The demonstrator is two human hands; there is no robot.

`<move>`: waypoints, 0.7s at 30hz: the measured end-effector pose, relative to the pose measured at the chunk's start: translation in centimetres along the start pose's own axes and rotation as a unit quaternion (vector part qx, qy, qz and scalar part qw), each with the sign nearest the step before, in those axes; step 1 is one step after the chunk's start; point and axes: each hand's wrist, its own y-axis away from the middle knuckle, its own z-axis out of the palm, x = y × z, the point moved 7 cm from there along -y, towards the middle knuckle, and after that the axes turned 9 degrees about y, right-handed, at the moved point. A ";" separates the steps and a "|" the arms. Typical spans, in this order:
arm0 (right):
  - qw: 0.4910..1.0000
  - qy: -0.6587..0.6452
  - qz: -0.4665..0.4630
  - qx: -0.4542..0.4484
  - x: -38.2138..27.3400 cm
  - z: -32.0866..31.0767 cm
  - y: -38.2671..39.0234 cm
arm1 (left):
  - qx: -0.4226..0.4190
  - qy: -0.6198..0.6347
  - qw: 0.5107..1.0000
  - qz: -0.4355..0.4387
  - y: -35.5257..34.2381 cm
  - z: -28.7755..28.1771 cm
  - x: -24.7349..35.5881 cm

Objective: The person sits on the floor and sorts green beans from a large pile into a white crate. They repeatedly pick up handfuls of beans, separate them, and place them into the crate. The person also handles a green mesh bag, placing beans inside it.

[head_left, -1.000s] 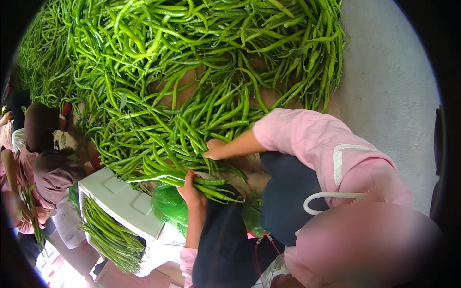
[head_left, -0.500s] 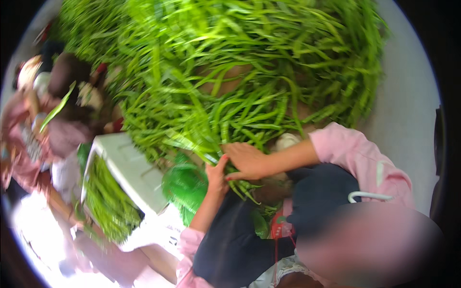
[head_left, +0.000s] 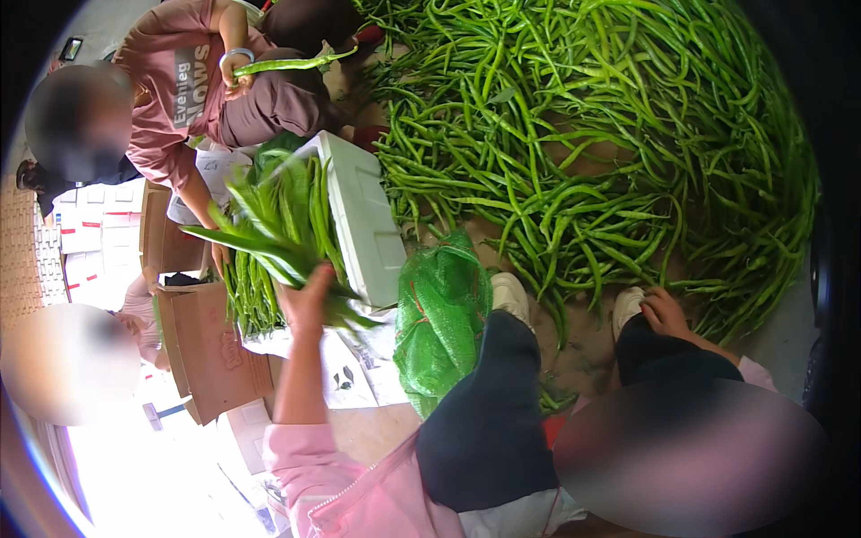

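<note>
My left hand [head_left: 308, 296] grips a bunch of long green chili peppers [head_left: 291, 211], slightly blurred, above a white foam box [head_left: 366, 224]. Inside the box more long peppers lie lengthwise. My right hand [head_left: 664, 312] holds nothing; its fingers are loosely apart beside my lower leg and white shoe [head_left: 627, 308]. A big heap of loose green chili peppers [head_left: 592, 161] spreads over the floor ahead of me.
A green mesh bag [head_left: 439, 314] lies between the box and my leg. Across the box, a person in a pink shirt holds one pepper [head_left: 287, 65], the other hand at the box. Cardboard boxes [head_left: 215, 350] stand at the left, near another person.
My hands were together at the heap's edge. My left hand has moved left over the foam box with the bunch; my right hand has drawn back beside my leg. The view has shifted left.
</note>
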 end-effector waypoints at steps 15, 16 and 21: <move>0.993 -0.015 0.113 -0.020 0.6 -0.3 0.7 | 0.043 -0.554 0.820 -0.138 -18.9 -11.2 -7.8; 0.990 -0.011 0.140 -0.023 1.1 -0.7 1.3 | 0.050 -0.581 0.803 -0.127 -17.9 -8.8 -6.5; 0.994 0.000 0.110 -0.015 0.7 -1.0 1.3 | 0.103 -0.736 0.667 0.055 -12.7 -4.4 -2.1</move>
